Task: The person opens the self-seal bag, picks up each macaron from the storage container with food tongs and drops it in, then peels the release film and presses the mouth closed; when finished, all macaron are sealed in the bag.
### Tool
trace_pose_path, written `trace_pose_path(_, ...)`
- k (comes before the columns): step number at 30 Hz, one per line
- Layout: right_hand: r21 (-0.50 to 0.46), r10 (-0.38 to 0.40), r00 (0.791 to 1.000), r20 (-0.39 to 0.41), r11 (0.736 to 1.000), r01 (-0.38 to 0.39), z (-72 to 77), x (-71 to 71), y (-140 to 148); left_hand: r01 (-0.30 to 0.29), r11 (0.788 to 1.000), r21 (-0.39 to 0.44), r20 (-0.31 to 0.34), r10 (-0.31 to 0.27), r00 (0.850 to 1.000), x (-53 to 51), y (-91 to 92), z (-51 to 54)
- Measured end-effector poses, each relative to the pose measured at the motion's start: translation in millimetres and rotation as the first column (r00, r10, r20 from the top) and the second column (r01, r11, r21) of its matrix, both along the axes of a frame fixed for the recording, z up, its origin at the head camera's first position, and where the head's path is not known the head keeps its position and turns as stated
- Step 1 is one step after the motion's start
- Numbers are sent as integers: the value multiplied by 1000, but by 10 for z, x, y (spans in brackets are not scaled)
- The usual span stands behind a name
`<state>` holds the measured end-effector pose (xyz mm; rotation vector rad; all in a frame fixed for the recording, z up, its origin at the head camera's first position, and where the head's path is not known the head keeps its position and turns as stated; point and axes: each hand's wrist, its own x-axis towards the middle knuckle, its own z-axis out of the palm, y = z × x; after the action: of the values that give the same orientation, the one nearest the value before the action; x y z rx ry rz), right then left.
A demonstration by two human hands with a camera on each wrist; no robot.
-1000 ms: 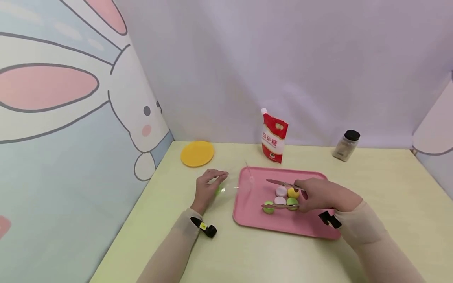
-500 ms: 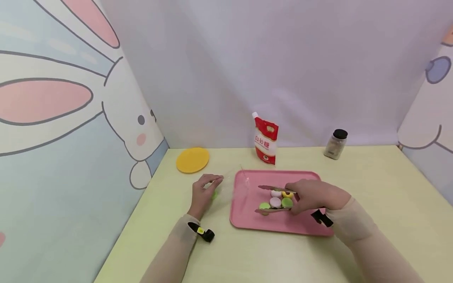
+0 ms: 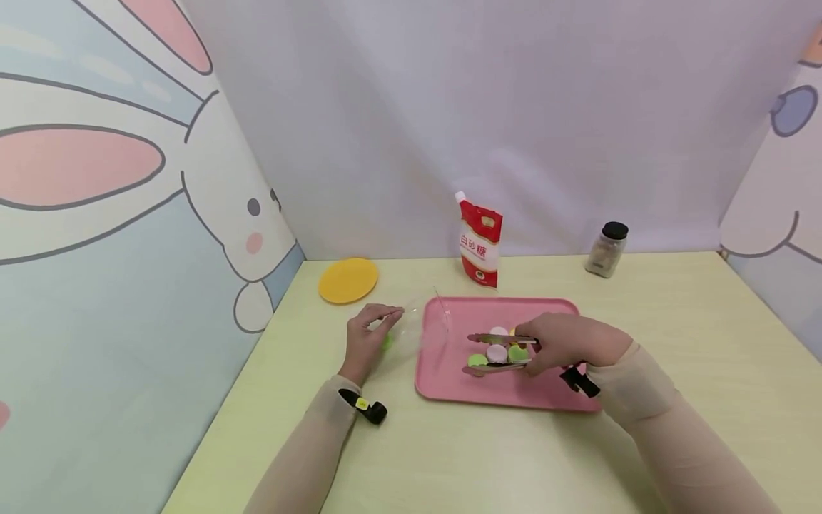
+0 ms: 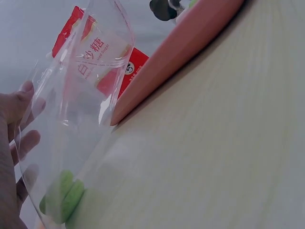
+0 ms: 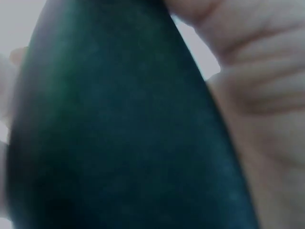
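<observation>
My left hand [image 3: 367, 344] pinches the rim of a clear plastic bag [image 4: 71, 107], left of the pink tray [image 3: 443, 389]. Inside the bag's lower end sits a green macaron [image 4: 63, 196]. The bag's mouth stands open toward the tray. With my right hand [image 3: 574, 338] I grip metal tongs [image 3: 494, 338], held low over the tray with their arms apart. Between and beneath the arms lie a green macaron [image 3: 477, 360] at the left, a pale pink macaron [image 3: 496, 353] and another green macaron [image 3: 518, 353]. Behind them, a second pale pink one and a yellow one are partly hidden.
A red and white sugar pouch [image 3: 479, 244] stands behind the tray. At the back right is a jar [image 3: 606, 250] with a black lid, and at the back left a yellow plate [image 3: 349, 280]. Walls border the table's back and left.
The tongs' arms have drawn nearer each other around the macarons. My left hand keeps its hold on the bag. The head view has shifted slightly.
</observation>
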<state>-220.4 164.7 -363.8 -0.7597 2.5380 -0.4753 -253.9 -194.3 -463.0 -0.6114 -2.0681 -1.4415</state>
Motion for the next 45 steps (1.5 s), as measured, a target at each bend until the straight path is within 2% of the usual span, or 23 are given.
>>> trace_pose_path(7, 46, 30, 999, -25, 999, -29, -20, 12, 9, 16, 1000, 17, 11, -16, 1000, -12, 23, 15)
trace_pose_path(14, 33, 49, 998, -31, 998, -48, 18, 37, -3, 9, 1000, 17, -2, -9, 1000, -15, 21, 3)
trace_pose_path(21, 24, 2, 1000, 11, 1000, -2, 4, 69, 28, 6, 1000, 21, 0, -6, 1000, 1, 26, -43)
trace_pose_path(29, 7, -29, 999, 27, 1000, 29, 32, 31, 78, -34, 999, 31, -58, 36, 998, 7, 32, -5)
trace_pose_path(34, -11, -45, 998, 50, 999, 46, 28, 21, 102, -30, 999, 38, -56, 32, 998, 6, 17, -10)
trace_pose_path(38, -26, -33, 999, 32, 999, 33, 29, 5, 142, -20, 999, 34, -72, 23, 997, 7, 12, -29)
trace_pose_path(45, -70, 11, 999, -32, 997, -14, 20, -113, 192, -14, 999, 46, -118, 19, 993, 12, 32, 22)
